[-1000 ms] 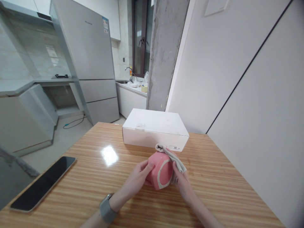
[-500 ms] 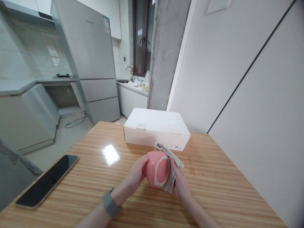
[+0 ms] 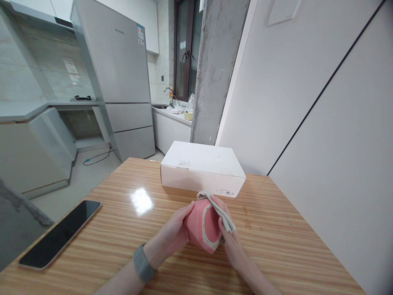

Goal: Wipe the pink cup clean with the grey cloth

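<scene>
A pink ceramic bowl [image 3: 195,228] with angled sides is tilted above the table, its pale, unglazed base ring turned toward the right. My left hand [image 3: 170,235] is closed round the bowl's left side, thumb on top and fingers underneath. A folded grey-beige cloth [image 3: 223,217] lies over the bowl's upper right side and base edge. My right hand [image 3: 232,245] grips this cloth and presses it against the bowl, with the thumb in front and some fingers behind the cloth. The inside of the bowl is hidden from view.
A white cardboard box [image 3: 202,164] stands on the wooden table [image 3: 116,233] just beyond my hands. To the left, near the table's edge, lies a black-screened phone [image 3: 61,233]. A white wall [image 3: 331,135] borders the right side; a fridge [image 3: 123,69] stands behind.
The bowl has turned and tilted in my left hand, so its angled side shows more. My right hand has shifted the cloth up and round the bowl's edge.
</scene>
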A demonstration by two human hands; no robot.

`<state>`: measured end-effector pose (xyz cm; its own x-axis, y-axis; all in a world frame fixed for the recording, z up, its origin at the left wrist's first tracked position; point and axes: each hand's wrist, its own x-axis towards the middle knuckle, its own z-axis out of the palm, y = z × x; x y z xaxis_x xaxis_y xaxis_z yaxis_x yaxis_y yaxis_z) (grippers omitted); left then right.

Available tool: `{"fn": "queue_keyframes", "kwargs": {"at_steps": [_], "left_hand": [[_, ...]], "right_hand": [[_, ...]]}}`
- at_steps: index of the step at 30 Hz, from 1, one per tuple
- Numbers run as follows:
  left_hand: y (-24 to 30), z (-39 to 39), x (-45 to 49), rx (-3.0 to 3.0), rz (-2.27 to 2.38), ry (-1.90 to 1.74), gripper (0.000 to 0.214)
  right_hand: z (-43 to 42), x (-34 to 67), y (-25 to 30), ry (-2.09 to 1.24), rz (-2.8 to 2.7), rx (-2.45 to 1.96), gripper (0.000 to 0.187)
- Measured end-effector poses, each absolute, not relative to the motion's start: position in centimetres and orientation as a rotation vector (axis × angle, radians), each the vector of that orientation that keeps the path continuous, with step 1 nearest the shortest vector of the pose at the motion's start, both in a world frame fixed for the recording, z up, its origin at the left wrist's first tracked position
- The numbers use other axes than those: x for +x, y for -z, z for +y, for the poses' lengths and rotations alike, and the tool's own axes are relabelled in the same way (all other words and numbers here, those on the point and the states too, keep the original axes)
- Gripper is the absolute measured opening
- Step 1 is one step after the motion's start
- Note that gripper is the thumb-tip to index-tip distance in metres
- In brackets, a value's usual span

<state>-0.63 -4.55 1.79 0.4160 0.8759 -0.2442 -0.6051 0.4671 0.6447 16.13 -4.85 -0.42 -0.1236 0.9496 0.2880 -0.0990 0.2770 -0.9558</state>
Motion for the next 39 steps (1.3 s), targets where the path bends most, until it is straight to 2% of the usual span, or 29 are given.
{"fn": "queue_keyframes", "kwargs": {"at_steps": [6, 9, 14, 18, 26, 34, 39], "left_hand": [[-1.0, -4.4, 0.1, 0.468, 0.923, -1.425, 0.038], [-0.9, -4.5, 0.1, 0.516, 0.941, -1.453, 0.037], [-0.8, -4.6, 0.2, 0.483, 0.771, -1.432, 0.02], [-1.2, -4.6, 0.2, 0.471, 0.578, -1.319, 0.033], [-1.8, -5.2, 0.5, 0.578, 0.489, -1.222, 0.049], [-1.5, -5.3, 1.2, 0.614, 0.543, -1.336, 0.041], [-1.9, -5.6, 1.3, 0.519, 0.579, -1.331, 0.038]], "right_hand": [[-5.1, 14.5, 0.7, -1.147, -1.293, -0.87, 0.046], [-5.1, 14.0, 0.7, -1.157, -1.228, -0.875, 0.045], [-4.4, 13.9, 1.1, -1.294, -0.936, -0.926, 0.045], [-3.7, 14.2, 1.2, -1.332, -0.794, -0.922, 0.044], [-4.3, 14.3, 0.7, -1.284, -0.712, -0.939, 0.045], [-4.9, 14.4, 1.4, -1.235, -0.982, -0.848, 0.048], [-5.4, 15.5, 0.5, -0.916, -1.516, -0.885, 0.047]]}}
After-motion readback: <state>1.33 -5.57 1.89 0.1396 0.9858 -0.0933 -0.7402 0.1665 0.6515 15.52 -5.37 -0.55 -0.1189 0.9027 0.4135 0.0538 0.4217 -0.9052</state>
